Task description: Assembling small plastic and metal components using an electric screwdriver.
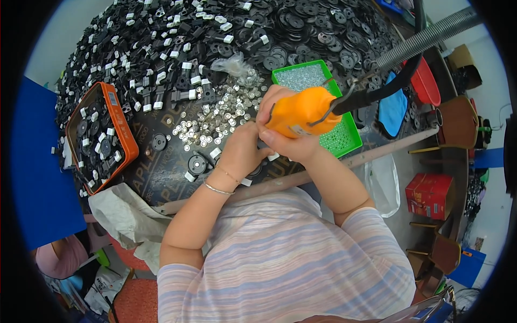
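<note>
My right hand (295,146) is wrapped round an orange electric screwdriver (302,112), which tilts over the bench with its tip hidden behind my hands. Close against it, my left hand (242,149) is closed, fingers curled over something mostly hidden. A small white end (273,156) shows by its thumb. Just left of my left wrist lies a round black part with a white end (197,163). Beyond my hands is a heap of small silvery round metal pieces (215,113). A green tray (353,141) with compartments of small shiny metal pieces stands beneath and beyond the screwdriver.
Black parts with white ends (172,43) and black discs (293,21) cover the far bench. An orange-rimmed box (126,132) of parts stands left. A coiled spring (431,37) and a black cable (396,83) hang at right. A pale pole (371,152) runs along the near edge.
</note>
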Motion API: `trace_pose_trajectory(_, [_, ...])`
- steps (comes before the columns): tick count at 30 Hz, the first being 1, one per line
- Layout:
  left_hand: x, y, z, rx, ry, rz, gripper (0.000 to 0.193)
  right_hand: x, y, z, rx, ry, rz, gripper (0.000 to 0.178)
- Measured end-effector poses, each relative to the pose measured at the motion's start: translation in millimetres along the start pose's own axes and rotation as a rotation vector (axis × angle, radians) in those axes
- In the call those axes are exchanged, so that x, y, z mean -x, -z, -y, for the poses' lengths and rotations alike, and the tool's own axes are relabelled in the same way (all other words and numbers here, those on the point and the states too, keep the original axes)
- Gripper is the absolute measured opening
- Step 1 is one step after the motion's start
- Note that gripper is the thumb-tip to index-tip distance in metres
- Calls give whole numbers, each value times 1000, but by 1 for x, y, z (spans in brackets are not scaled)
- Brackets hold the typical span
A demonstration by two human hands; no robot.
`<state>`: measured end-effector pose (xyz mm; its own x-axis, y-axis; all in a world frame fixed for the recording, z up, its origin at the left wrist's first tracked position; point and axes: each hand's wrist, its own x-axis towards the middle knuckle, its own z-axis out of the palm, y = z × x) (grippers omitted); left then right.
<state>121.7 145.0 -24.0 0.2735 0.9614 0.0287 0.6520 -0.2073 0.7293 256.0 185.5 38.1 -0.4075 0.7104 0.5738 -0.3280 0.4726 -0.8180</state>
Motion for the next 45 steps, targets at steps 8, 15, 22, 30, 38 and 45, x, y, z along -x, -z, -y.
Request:
trace_pose_trajectory(8, [2,9,-11,15,41,-9,42,-8,21,18,-182,57,-73,29])
trace_pose_trajectory(15, [2,9,-14,-14,68,-27,46,9,65,18,-3,37,-329,25])
trace_pose_trajectory(22, [2,9,-14,-21,89,-18,46,19,65,8,12,-9,-383,24])
trace_pose_trajectory(30, [2,9,-14,-22,77,-25,45,20,64,9,10,-13,-386,24])
trace_pose_trajectory(38, [3,8,-12,-35,52,-32,45,22,69,6,12,-58,-368,23])
trace_pose_trajectory(45, [3,9,-13,-40,24,-43,44,11,47,41,-83,56,-274,30])
